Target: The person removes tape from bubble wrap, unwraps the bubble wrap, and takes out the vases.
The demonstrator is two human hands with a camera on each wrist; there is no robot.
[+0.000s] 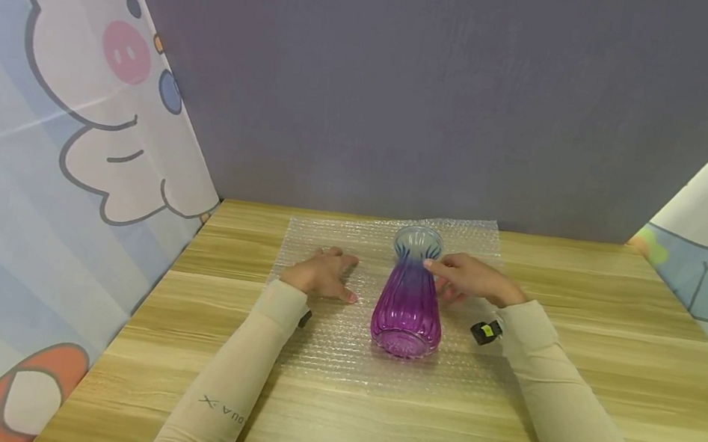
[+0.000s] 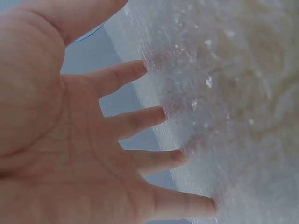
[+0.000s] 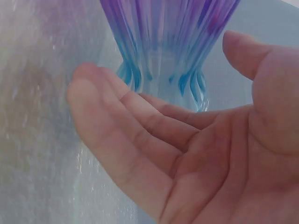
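A ribbed glass vase [image 1: 410, 297], purple at the base and fading to blue and clear at the mouth, appears to lie on its side on a sheet of bubble wrap [image 1: 335, 354]. Its mouth points away from me. Beside the neck, my right hand [image 1: 465, 276] is cupped with its thumb apart from the fingers; the right wrist view shows the fingers [image 3: 135, 126] near the neck, and whether they touch the glass I cannot tell. Left of the vase, my left hand [image 1: 322, 275] is spread, its fingertips [image 2: 170, 158] touching the bubble wrap.
Under the wrap is a wood-grain table [image 1: 617, 379]. A dark grey wall [image 1: 413, 93] rises at its back edge. Cartoon-printed panels stand along the left [image 1: 64, 157] and right. A small black device [image 1: 485, 332] sits at my right wrist.
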